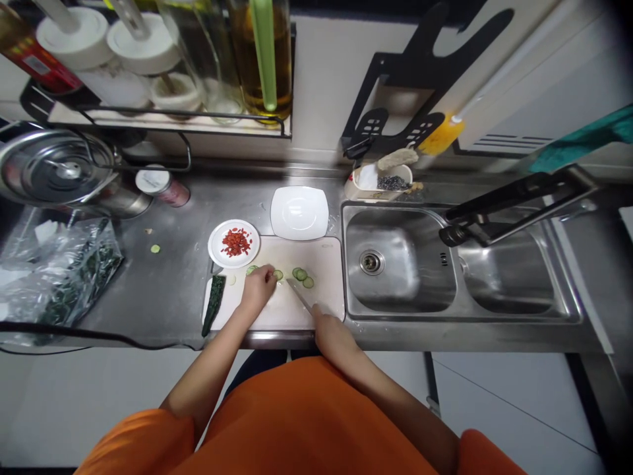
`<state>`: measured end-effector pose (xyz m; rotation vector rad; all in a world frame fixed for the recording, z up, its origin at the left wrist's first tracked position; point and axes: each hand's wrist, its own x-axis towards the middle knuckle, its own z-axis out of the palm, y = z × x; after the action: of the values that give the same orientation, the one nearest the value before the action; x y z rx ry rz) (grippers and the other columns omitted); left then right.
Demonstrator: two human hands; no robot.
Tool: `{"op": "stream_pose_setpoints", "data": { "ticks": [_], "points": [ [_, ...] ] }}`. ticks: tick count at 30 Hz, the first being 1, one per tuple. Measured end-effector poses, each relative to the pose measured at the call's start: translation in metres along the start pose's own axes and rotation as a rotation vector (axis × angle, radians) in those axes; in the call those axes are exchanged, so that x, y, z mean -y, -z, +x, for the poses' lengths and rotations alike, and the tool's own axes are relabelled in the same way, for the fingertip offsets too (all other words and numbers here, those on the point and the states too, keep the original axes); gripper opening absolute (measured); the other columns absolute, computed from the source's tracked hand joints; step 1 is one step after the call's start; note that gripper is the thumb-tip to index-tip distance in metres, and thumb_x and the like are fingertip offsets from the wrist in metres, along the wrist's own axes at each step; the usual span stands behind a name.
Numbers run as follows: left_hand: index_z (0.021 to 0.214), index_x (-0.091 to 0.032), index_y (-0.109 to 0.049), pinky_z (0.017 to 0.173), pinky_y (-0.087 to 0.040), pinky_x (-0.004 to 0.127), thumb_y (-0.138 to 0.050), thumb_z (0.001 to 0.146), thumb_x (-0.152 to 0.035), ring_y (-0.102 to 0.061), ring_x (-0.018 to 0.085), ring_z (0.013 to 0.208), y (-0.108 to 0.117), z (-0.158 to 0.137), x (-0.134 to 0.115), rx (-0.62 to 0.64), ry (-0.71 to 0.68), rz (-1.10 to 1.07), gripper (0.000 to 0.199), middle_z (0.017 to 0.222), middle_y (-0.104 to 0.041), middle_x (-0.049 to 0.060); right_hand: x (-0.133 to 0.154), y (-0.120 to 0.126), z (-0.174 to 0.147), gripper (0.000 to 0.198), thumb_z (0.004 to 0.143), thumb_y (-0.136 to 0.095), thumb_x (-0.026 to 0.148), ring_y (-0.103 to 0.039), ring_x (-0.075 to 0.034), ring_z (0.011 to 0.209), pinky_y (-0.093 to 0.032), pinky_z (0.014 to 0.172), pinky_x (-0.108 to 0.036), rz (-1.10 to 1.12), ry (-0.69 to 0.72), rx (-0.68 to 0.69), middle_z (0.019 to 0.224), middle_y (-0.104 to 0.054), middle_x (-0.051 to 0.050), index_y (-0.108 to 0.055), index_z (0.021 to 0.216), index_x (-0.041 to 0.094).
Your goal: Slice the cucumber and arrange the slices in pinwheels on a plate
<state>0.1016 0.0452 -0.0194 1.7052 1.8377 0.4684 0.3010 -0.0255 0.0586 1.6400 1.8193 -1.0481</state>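
Note:
My right hand [333,336] grips a kitchen knife [299,295], whose blade points up and left over the white cutting board [301,316]. My left hand [260,288] is closed over the board, fingers curled; what they hold, if anything, is hidden. Right at its fingertips lies a cucumber slice [277,274], and another green piece [252,269] shows behind the hand. Several cucumber slices [300,274] rest right of the knife tip. A dark green cucumber piece [214,305] lies along the board's left edge.
Behind the board stand a small plate of red pieces [236,243] and a white square dish [299,212]. A double sink [400,260] with a black faucet [514,204] is on the right. Plastic-bagged greens [82,277] lie left, near a cucumber end [155,249]. A condiment rack [198,119] hangs above.

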Motion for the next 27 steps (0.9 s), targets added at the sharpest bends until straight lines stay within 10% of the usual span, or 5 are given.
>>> {"op": "stream_pose_setpoints", "data": {
  "ticks": [27],
  "points": [
    [0.098, -0.017, -0.067, 0.076, -0.047, 0.028, -0.057, 0.080, -0.023, -0.061, 0.018, 0.079, -0.017, -0.010, 0.016, -0.085, -0.084, 0.014, 0.022, 0.085, -0.068, 0.006, 0.038, 0.014, 0.013, 0.039, 0.086, -0.030, 0.003, -0.066, -0.025, 0.090, -0.048, 0.068, -0.029, -0.040, 0.038, -0.049, 0.091, -0.067, -0.016, -0.040, 0.123, 0.011]
  ]
}}
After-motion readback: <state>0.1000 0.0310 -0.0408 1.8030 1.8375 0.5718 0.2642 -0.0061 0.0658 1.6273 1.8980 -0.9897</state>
